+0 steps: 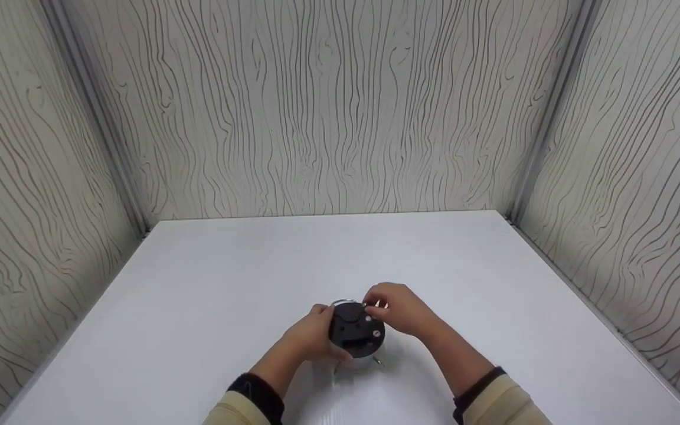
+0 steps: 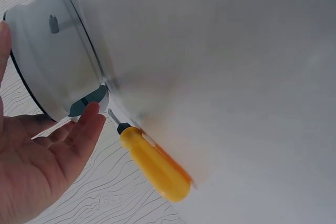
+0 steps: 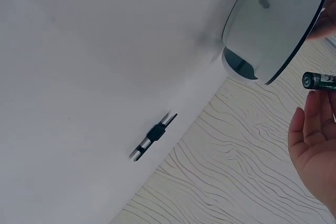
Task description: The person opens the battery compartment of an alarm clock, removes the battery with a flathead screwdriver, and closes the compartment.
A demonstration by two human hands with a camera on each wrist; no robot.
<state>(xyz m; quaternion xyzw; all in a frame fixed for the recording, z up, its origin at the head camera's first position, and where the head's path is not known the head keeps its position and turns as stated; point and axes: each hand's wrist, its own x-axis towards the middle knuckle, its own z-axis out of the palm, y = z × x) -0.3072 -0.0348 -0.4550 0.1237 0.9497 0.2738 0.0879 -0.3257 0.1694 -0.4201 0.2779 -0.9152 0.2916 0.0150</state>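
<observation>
A round alarm clock point(image 1: 356, 333) stands on thin legs with its black back facing me. It has a pale body and a wire loop on top. My left hand point(image 1: 313, 336) grips its left side, and the left wrist view shows fingers against the pale clock body point(image 2: 55, 56). At the clock's upper right is my right hand point(image 1: 402, 310), thumb and forefinger close to the back. In the right wrist view this hand point(image 3: 317, 150) holds a small dark green battery point(image 3: 319, 81) beside the clock body point(image 3: 275, 24). The battery's far end runs out of frame.
A yellow-handled screwdriver point(image 2: 155, 166) lies near the clock in the left wrist view. The right wrist view has a small black-and-silver piece point(image 3: 153, 136) on the white table point(image 3: 105, 77). Wood-grain patterned panels point(image 1: 328, 106) enclose the table's back and sides.
</observation>
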